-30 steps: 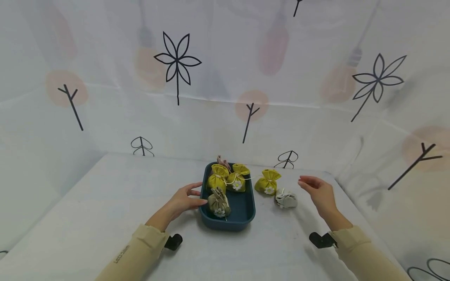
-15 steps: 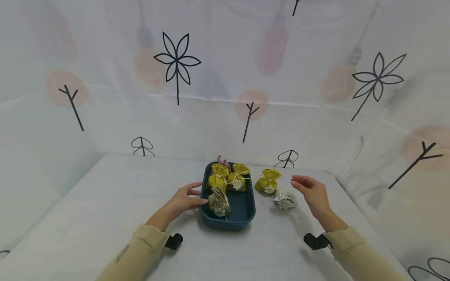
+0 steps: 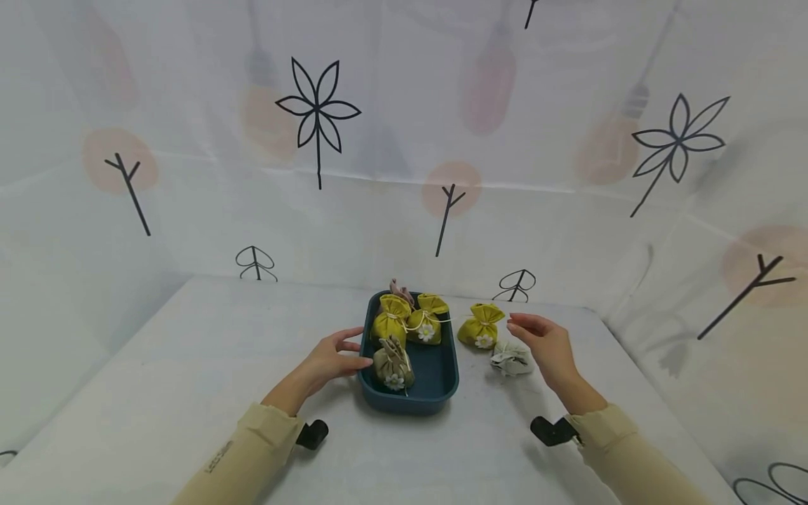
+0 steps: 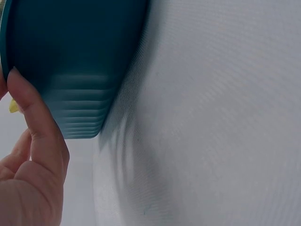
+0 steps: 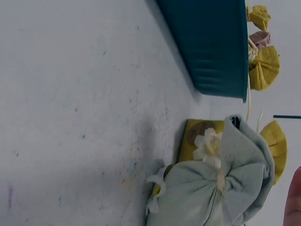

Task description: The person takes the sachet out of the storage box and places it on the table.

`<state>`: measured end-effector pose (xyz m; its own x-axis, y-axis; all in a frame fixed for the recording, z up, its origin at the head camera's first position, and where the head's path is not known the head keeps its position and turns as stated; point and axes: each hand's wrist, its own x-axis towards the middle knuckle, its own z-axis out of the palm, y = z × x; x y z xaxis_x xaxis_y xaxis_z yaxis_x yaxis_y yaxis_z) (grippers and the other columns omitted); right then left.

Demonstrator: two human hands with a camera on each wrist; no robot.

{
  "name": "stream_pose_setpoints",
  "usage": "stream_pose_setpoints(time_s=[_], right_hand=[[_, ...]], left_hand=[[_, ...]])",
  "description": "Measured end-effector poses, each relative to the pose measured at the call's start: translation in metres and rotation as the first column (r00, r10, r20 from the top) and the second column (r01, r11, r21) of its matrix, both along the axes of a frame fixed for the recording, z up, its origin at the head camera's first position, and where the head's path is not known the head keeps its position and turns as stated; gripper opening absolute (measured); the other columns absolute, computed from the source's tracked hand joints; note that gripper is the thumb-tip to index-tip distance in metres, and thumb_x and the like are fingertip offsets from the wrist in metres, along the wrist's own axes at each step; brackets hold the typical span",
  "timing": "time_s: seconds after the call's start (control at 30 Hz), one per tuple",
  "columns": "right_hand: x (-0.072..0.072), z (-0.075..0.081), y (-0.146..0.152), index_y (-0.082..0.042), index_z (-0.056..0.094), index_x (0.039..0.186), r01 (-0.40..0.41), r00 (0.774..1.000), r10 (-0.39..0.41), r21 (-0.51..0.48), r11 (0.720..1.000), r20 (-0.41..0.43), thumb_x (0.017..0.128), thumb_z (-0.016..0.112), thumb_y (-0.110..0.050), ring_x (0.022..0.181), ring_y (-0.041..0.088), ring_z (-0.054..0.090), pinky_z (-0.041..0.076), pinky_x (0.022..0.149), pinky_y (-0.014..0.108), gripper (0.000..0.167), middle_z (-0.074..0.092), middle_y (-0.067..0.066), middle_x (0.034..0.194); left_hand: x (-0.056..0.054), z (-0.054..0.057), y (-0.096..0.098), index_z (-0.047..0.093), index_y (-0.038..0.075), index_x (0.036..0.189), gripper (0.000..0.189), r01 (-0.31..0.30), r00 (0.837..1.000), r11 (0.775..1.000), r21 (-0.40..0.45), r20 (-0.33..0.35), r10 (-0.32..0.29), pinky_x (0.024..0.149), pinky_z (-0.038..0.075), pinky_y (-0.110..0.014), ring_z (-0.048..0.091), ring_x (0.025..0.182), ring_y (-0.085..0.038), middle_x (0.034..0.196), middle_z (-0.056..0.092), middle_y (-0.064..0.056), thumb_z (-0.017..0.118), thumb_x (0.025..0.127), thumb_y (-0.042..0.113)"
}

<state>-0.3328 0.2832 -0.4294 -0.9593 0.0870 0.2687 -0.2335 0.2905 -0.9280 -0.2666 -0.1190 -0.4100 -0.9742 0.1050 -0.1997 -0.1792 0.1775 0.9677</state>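
Observation:
In the head view my left hand [image 3: 331, 358] holds the left rim of a dark teal plastic bin [image 3: 407, 405], thumb over the edge. The left wrist view shows the thumb [image 4: 35, 113] at that rim. Inside the bin sit two yellow drawstring pouches [image 3: 391, 315], an olive pouch [image 3: 393, 365] with a white flower, and a pink pouch [image 3: 401, 291] mostly hidden behind. My right hand [image 3: 550, 354], loosely curled and holding nothing, hovers just right of a pale grey pouch [image 3: 510, 358]. A third yellow pouch [image 3: 481, 327] lies beside it; the right wrist view shows the grey pouch [image 5: 202, 183] overlapping it.
A white cloth covers the table [image 3: 252, 330], with a patterned cloth backdrop [image 3: 391, 140] behind. A pale cord [image 3: 445, 320] runs over the bin's right rim toward the yellow pouch. Black camera mounts [image 3: 311, 435] sit at both wrists.
My right hand has moved left, closer to the pouches on the table. The left hand and the bin have stayed in place.

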Motion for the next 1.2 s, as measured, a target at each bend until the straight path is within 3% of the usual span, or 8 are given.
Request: stream_pose_setpoints(time_s=[0.17, 0.33, 0.53, 0.83, 1.2], right_hand=[[0.03, 0.036, -0.028, -0.003, 0.064, 0.114, -0.021, 1.0, 0.021, -0.003, 1.0, 0.022, 0.085, 0.07, -0.027, 0.098, 0.016, 0.058, 0.048, 0.085, 0.031, 0.038, 0.063, 0.008, 0.112], [0.045, 0.059, -0.05, 0.003, 0.059, 0.118, -0.008, 0.997, 0.003, 0.056, 0.998, 0.08, 0.088, 0.067, -0.025, 0.098, 0.012, 0.057, 0.045, 0.09, 0.034, 0.042, 0.06, 0.014, 0.116], [0.041, 0.064, -0.063, 0.002, 0.059, 0.118, 0.007, 0.991, -0.012, 0.042, 0.999, 0.136, 0.088, 0.066, -0.02, 0.096, 0.01, 0.057, 0.046, 0.086, 0.024, 0.038, 0.06, 0.012, 0.116], [0.035, 0.065, -0.082, -0.001, 0.062, 0.114, -0.023, 0.993, 0.025, -0.017, 1.0, 0.116, 0.085, 0.07, -0.022, 0.098, 0.018, 0.058, 0.045, 0.092, 0.041, 0.036, 0.063, 0.011, 0.112], [0.026, 0.071, -0.098, -0.004, 0.061, 0.118, -0.033, 0.987, 0.032, 0.006, 0.999, 0.157, 0.088, 0.067, -0.021, 0.103, 0.022, 0.057, 0.045, 0.093, 0.038, 0.035, 0.062, 0.011, 0.116]], left_hand=[[0.001, 0.001, 0.0, 0.045, 0.015, 0.139, 0.073, 0.001, 1.0, 1.0, 0.001, -0.002, -0.001, 0.078, 0.053, -0.034, 0.06, 0.089, -0.02, 0.121, 0.051, -0.017, 0.08, 0.074, 0.014], [0.001, 0.0, 0.0, 0.044, 0.015, 0.139, 0.072, 0.004, 1.0, 1.0, 0.01, -0.002, -0.004, 0.079, 0.053, -0.035, 0.061, 0.09, -0.02, 0.122, 0.05, -0.018, 0.079, 0.075, 0.013], [0.001, 0.001, 0.0, 0.044, 0.015, 0.139, 0.072, 0.002, 1.0, 1.0, 0.002, 0.002, -0.002, 0.079, 0.053, -0.035, 0.06, 0.09, -0.02, 0.122, 0.051, -0.017, 0.079, 0.075, 0.014], [0.001, 0.001, 0.001, 0.044, 0.015, 0.139, 0.072, 0.002, 1.0, 1.0, -0.002, -0.003, -0.002, 0.079, 0.053, -0.035, 0.061, 0.09, -0.02, 0.121, 0.051, -0.017, 0.079, 0.076, 0.013], [0.0, 0.0, 0.0, 0.045, 0.016, 0.139, 0.073, 0.002, 1.0, 1.0, 0.003, 0.0, -0.002, 0.078, 0.053, -0.034, 0.061, 0.089, -0.02, 0.121, 0.051, -0.016, 0.079, 0.075, 0.015]])
